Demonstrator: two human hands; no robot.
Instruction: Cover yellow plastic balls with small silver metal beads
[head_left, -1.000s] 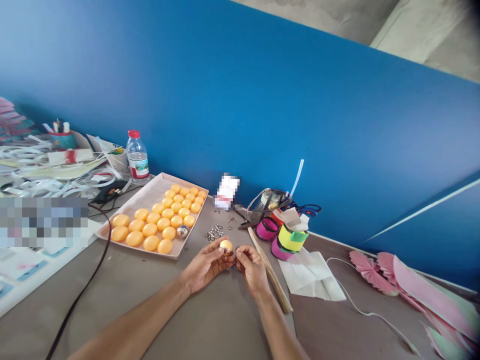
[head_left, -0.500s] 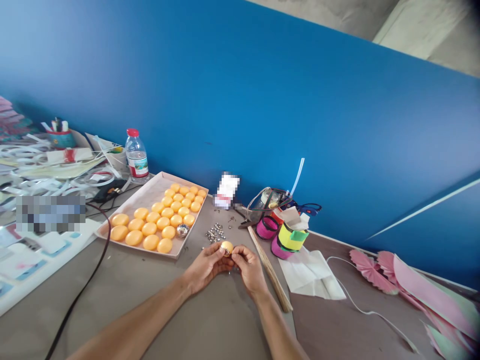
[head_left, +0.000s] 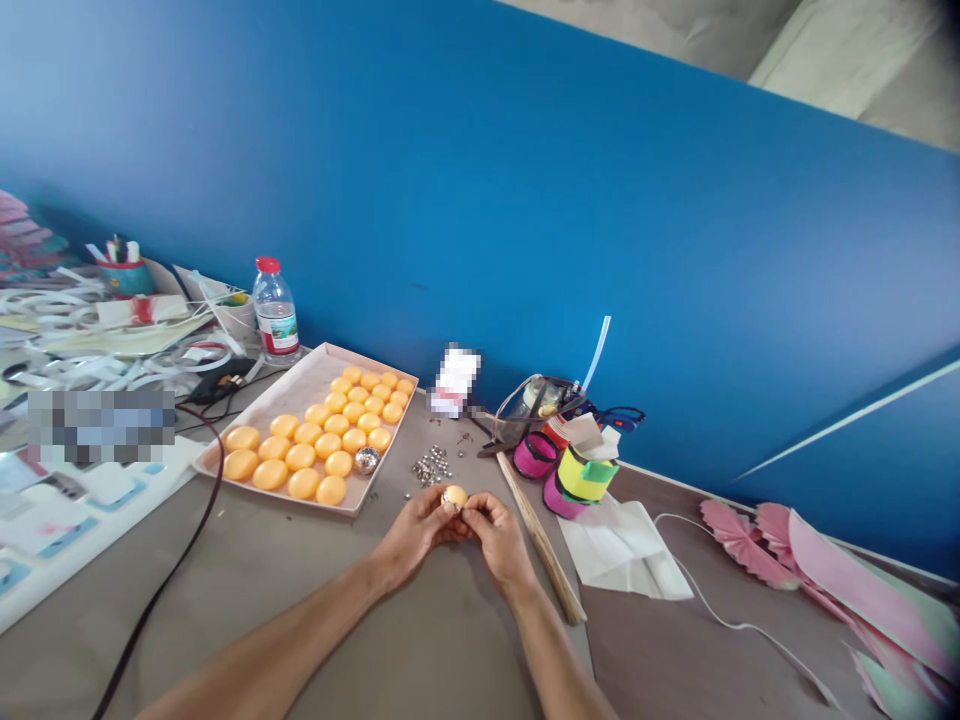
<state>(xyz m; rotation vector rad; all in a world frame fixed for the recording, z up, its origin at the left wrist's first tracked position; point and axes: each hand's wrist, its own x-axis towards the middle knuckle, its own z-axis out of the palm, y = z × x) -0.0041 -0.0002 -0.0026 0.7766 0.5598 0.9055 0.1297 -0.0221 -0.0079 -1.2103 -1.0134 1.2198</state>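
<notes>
Faces a broad blue partition (head_left: 480,200) across a grey-brown tabletop (head_left: 300,590). Has a shallow pale tray (head_left: 296,382) toward the left, with pink pleated pieces (head_left: 862,575) lying well apart at the right. Shows a creased white sheet (head_left: 626,555) right of a long pale strip (head_left: 544,545), and a red-capped bottle (head_left: 276,315) upright behind the tray. Extends both bare arms to the middle of the tabletop. Has the left hand (head_left: 415,528) curled round an orange ball (head_left: 454,495), thumb and fingers clamped on it, with shiny bits showing on its near side. Has the right hand (head_left: 497,535) at the ball's right side, thumb and forefinger together; cannot tell of anything small pinched between them. Shows rows of orange balls (head_left: 328,446) in the tray, beside one silvery ball (head_left: 367,460) near its right edge. Ends in size with loose silver pieces (head_left: 432,466), scattered just beyond the left hand.
</notes>
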